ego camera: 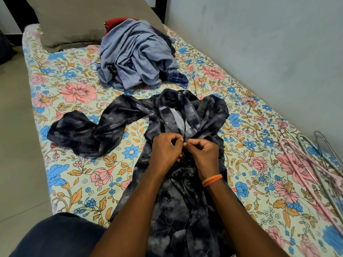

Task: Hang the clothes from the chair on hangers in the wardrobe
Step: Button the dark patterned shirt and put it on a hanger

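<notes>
A dark, cloud-patterned shirt (pixel 185 112) lies spread on the floral bedsheet (pixel 74 93), collar away from me, one sleeve stretched out to the left. My left hand (pixel 165 151) and my right hand (pixel 202 154) meet at the shirt's front just below the collar. Both pinch the fabric at the placket between curled fingers and thumbs. An orange band sits on my right wrist. Farther up the bed a pile of clothes (pixel 137 54) is heaped: light blue garments on top, a red piece behind, a checked one underneath. Pink and metal hangers (pixel 306 160) lie at the right.
A grey-brown pillow (pixel 78 21) leans at the head of the bed. A pale wall (pixel 259 43) runs along the bed's right side. Tiled floor (pixel 16 145) lies to the left. My dark-clad knee (pixel 61 236) is at the bottom left.
</notes>
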A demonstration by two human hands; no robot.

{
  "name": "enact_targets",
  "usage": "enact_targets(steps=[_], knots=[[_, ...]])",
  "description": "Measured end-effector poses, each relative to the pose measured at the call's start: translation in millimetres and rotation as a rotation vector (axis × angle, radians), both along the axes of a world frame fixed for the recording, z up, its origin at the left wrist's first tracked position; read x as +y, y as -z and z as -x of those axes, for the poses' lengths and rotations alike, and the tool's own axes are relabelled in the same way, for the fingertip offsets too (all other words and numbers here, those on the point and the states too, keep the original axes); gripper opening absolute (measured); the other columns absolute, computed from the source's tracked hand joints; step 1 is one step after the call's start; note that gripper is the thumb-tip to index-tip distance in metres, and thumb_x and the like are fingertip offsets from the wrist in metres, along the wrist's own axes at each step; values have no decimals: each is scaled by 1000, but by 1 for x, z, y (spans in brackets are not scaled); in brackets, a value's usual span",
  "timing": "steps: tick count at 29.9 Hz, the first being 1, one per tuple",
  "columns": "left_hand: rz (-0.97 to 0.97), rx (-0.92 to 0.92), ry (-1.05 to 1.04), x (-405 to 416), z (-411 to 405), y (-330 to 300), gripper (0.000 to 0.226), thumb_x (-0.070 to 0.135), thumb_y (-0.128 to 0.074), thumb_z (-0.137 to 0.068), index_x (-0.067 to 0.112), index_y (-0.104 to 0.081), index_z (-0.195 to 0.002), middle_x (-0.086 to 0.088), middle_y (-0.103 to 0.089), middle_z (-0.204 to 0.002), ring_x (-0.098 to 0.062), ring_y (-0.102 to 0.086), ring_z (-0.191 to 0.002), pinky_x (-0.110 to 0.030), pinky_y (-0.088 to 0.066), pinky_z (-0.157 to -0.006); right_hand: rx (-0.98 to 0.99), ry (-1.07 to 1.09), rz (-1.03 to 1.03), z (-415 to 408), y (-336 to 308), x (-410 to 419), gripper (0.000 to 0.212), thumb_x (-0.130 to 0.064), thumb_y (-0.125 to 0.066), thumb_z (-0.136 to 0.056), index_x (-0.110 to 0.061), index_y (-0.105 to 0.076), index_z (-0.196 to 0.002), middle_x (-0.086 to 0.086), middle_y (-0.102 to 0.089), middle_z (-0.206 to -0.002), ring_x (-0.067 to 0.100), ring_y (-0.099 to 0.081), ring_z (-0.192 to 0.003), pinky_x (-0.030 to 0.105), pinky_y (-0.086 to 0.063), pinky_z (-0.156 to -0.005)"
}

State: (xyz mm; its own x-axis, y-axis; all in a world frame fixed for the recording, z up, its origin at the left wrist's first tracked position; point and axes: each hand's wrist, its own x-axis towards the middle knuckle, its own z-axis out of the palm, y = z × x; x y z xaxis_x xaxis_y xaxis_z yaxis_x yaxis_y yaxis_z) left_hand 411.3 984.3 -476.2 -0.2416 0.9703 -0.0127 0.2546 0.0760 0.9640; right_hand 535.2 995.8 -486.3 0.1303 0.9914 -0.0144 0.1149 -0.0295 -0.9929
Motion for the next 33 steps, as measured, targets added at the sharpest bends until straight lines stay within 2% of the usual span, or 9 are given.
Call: enact_targets(steps=[7, 12, 16, 19, 21, 24, 27, 30, 33], knots=[[-11, -12, 35, -1, 2, -1, 13, 21, -73, -87, 9, -76, -88, -3, -72, -70, -14, -69, -52, -29, -56, -45, -64, 57, -48, 5, 6, -1, 3, -8, -79, -81, -9, -77, -82, 2, -75, -74, 20, -73, -71, 31, -60, -66], [-33, 101, 88, 1, 1, 4, 18, 18, -60, -96, 9, -73, -88, -4, -69, -66, -17, -66, -50, -35, -58, -49, -46, 40, -41, 3, 10, 0, 6, -9, -82, -79, -8, -78, -84, 5, -76, -76, 25, -74, -75, 37, -62, -72], [-88, 318, 25, 4, -7, 11, 25, 17, -48, -100, 9, -65, -84, -4, -60, -86, -21, -62, -62, -47, -55, -63, 76, 12, 32, 1, 9, 2, 12, -4, -82, -77, -4, -78, -88, 10, -77, -83, 27, -74, -83, 37, -60, -78], [-82, 331, -10, 5, -9, 16, 24, 19, -45, -102, 12, -59, -84, -3, -57, -88, -23, -62, -65, -47, -52, -68, 253, -26, 158, 0, 4, 3, 12, -3, -80, -78, 0, -76, -89, 18, -76, -88, 33, -74, -87, 37, -59, -76], [-61, 292, -20, 5, -8, 20, 22, 20, -46, -101, 16, -59, -83, -1, -59, -86, -22, -62, -65, -46, -52, -69, 276, -38, 202, 0, 3, 4, 10, -3, -78, -80, 1, -75, -89, 20, -75, -89, 34, -74, -88, 38, -60, -76], [-65, 300, -35, 4, -10, 22, 23, 20, -45, -101, 13, -59, -85, -1, -59, -86, -22, -62, -66, -45, -51, -68, 212, 3, 190, 6, 5, 6, 1, -2, -74, -84, -3, -76, -84, 17, -75, -85, 30, -73, -84, 41, -60, -79], [-50, 363, -59, 1, -15, 22, 26, 18, -42, -102, 9, -59, -85, -5, -60, -85, -23, -59, -73, -44, -49, -68, 70, 45, 113, 11, 9, 5, 8, -4, -71, -86, -7, -76, -80, 10, -75, -79, 24, -72, -76, 37, -60, -72], [-14, 310, -39, 1, -12, 22, 26, 19, -43, -101, 12, -58, -82, -3, -61, -79, -21, -61, -69, -43, -49, -65, 24, 20, 111, 10, 10, 3, 5, -6, -71, -87, -6, -75, -83, 8, -75, -80, 23, -73, -78, 35, -61, -71], [-3, 461, -17, 1, -14, 17, 22, 21, -44, -101, 11, -61, -90, -4, -61, -92, -20, -59, -76, -36, -45, -64, 32, 51, 152, 0, 7, 3, 8, -5, -67, -91, -2, -71, -86, 15, -73, -81, 27, -73, -72, 40, -62, -67]])
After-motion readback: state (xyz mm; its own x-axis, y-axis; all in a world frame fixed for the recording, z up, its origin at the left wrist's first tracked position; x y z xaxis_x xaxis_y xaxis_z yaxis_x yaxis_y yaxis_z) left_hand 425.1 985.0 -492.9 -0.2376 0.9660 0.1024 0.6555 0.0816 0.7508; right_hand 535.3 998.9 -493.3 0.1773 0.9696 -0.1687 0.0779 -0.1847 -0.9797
